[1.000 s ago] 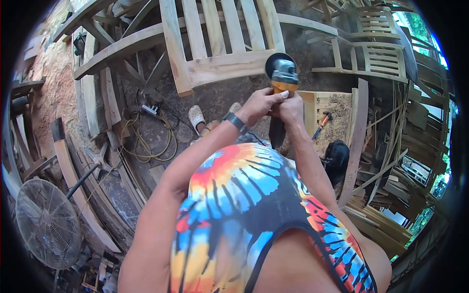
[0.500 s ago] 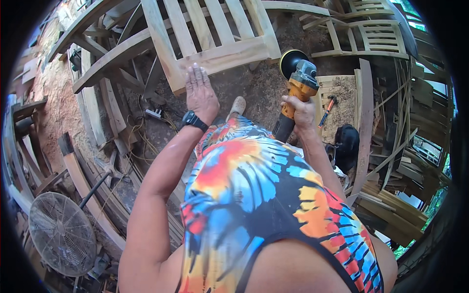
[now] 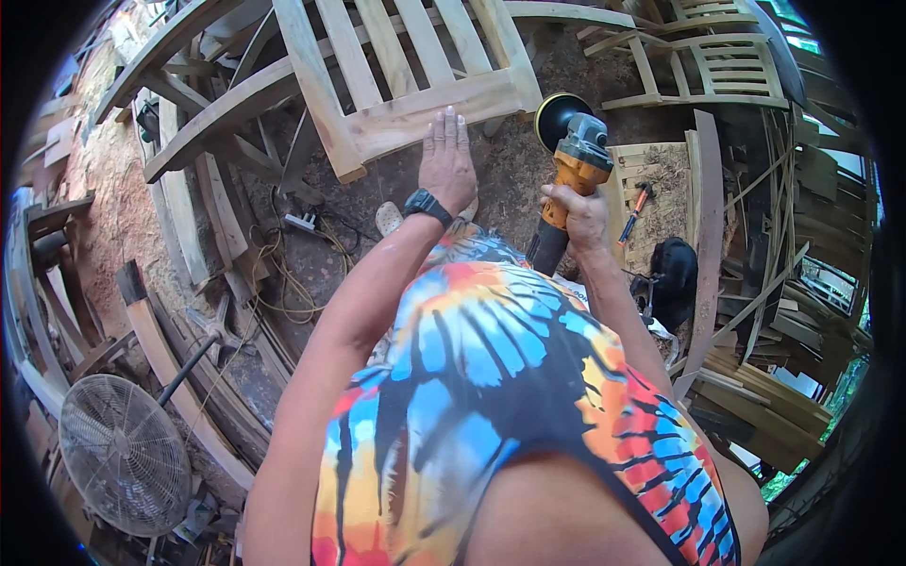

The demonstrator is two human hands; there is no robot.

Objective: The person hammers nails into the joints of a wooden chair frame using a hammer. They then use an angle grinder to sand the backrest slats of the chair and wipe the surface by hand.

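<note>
My left hand [image 3: 448, 172], with a dark watch on the wrist, lies flat with its fingers stretched out. Its fingertips rest at the near edge of a pale wooden rail [image 3: 387, 132], part of a slatted frame like a chair back. In my right hand [image 3: 585, 215] is an orange and black angle grinder [image 3: 583, 160], gripped around its body. The grinder's round disc [image 3: 559, 121], dark with a yellowish rim, is just right of the frame's near right corner and looks apart from it. Whether the disc is spinning cannot be made out.
A slatted wooden chair [image 3: 736, 74] stands at far right. An orange-handled tool [image 3: 636, 211] lies on a dusty wooden panel [image 3: 651, 174]. Curved timbers [image 3: 222, 113] rise at left, near a white power strip [image 3: 300, 223] and loose cords. A round fan [image 3: 123, 453] stands lower left.
My left hand has slid right along the rail, from near its left corner toward its middle. My right hand and the grinder have hardly moved. Another shoe has come into sight.
</note>
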